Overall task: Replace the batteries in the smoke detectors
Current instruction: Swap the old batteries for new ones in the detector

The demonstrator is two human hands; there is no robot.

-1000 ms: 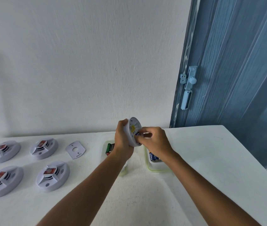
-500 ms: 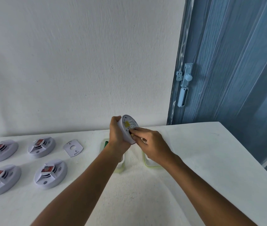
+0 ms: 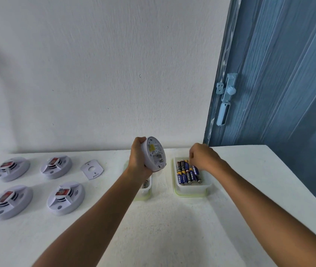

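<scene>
Four smoke detectors (image 3: 37,186) and a cover plate (image 3: 92,169) lie on the table (image 3: 172,228); the left hand (image 3: 139,158) grips an upturned detector (image 3: 155,154) above a tub (image 3: 147,189); the right hand (image 3: 201,156), fingers curled, reaches into the batteries (image 3: 187,173) in the right tub (image 3: 192,188); whether it pinches one, I cannot tell

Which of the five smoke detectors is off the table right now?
The smoke detector gripped in the left hand, turned on edge with its back showing. The other four lie face-up on the table at the left.
</scene>
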